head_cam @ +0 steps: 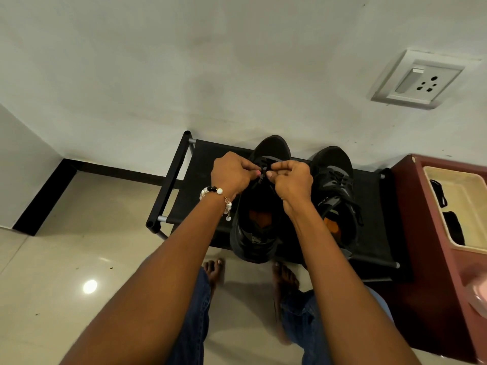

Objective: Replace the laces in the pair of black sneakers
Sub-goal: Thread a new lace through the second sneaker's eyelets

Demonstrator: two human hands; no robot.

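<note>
Two black sneakers stand side by side on a low black shoe rack [189,180], toes toward the wall. Both my hands work over the left sneaker [257,222], near its toe end. My left hand [233,173], with a bead bracelet on its wrist, pinches the black lace [266,167] with curled fingers. My right hand [291,180] pinches the same lace from the other side, fingertips almost touching the left hand's. The right sneaker [336,185] stands untouched with its black laces threaded, and orange shows inside both shoes.
A dark red cabinet [421,259] stands right of the rack, holding a cream tray [448,206] with dark items. A wall socket [419,80] sits up right. My bare feet [286,276] stand on the glossy tile floor in front of the rack.
</note>
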